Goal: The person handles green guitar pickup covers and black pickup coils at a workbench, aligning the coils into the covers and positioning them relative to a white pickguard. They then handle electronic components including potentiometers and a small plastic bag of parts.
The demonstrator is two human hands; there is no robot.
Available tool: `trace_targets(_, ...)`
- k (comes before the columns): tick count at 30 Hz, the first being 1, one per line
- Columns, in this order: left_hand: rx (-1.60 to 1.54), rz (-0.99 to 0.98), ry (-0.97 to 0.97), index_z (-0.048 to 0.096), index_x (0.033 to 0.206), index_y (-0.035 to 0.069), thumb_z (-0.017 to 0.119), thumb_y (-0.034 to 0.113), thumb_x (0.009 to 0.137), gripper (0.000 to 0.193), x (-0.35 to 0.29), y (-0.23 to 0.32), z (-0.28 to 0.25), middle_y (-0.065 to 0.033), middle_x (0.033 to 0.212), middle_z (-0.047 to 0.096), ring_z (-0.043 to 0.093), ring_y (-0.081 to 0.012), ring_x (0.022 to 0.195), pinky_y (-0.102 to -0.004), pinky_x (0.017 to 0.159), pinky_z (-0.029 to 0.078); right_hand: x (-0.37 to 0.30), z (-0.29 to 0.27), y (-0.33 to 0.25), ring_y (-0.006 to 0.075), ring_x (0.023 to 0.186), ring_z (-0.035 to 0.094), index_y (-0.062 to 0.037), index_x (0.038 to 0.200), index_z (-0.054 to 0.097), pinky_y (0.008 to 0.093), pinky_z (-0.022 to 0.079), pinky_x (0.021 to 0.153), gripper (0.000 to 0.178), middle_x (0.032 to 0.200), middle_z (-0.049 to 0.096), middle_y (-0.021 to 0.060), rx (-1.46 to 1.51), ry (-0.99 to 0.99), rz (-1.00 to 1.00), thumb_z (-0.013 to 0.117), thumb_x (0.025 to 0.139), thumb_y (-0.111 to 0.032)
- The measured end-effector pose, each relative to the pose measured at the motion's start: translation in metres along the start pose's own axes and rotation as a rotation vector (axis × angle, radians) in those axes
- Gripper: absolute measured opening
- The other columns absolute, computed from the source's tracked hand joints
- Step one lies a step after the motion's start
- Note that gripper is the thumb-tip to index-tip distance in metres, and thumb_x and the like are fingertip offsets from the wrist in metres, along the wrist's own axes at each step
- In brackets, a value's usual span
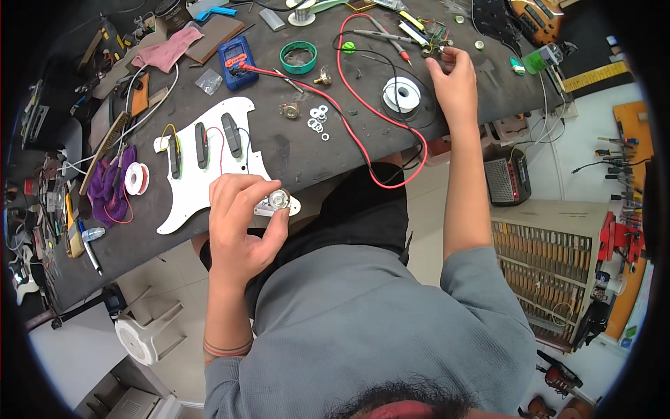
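My left hand (241, 220) is closed, thumb and forefinger pinching a round metal potentiometer (280, 199) over the near right end of a white guitar pickguard (192, 192). Three dark pickups (202, 145) with thin coloured wires sit in the pickguard. At the far right of the bench my right hand (455, 80) has its thumb and forefinger curved and apart, beside a small circuit board (437, 32) and small parts. Two more potentiometers, one silver (289, 110) and one brass-coloured (323, 75), lie near several metal washers (317, 120).
A blue multimeter (237, 61) has red and black leads (342, 112) looping over the bench edge. Nearby are green tape (298, 57), a white spool (401, 94) and a red-wire spool (137, 179). Tools crowd the left side; a guitar neck (595, 75) lies far right.
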State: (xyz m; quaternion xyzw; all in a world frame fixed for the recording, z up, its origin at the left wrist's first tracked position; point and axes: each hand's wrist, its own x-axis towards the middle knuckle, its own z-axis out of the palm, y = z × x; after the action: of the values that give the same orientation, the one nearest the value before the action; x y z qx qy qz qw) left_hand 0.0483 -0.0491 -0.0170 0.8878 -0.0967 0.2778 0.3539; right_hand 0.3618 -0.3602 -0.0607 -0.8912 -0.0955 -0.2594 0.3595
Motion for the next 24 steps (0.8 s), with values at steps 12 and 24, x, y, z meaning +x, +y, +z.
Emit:
trace_targets(12, 0.035, -0.011, 0.025, 0.073, 0.115, 0.001, 0.084, 0.003, 0.078, 0.038, -0.007, 0.000, 0.001, -0.0126, 0.104, 0.068, 0.061, -0.0297, 0.095, -0.0400, 0.087, 0.049, 0.016, 0.021, -0.009, 0.0381, 0.112, 0.072, -0.0063, 0.114, 0.071, 0.0511, 0.057, 0.096, 0.042, 0.112, 0.078, 0.0150, -0.411, -0.047, 0.088, 0.083, 0.090, -0.039)
trace_targets(24, 0.007, 0.006, 0.041, 0.072, 0.117, 0.001, 0.083, 0.001, 0.078, 0.040, -0.011, 0.003, 0.001, -0.0125, 0.104, 0.068, 0.061, -0.0290, 0.095, -0.0393, 0.086, 0.048, 0.018, 0.020, 0.020, 0.0211, 0.092, 0.074, -0.0020, 0.118, 0.074, 0.0359, 0.060, 0.086, 0.026, 0.106, 0.077, 0.0100, 0.202, 0.107, 0.018, 0.080, 0.094, -0.006)
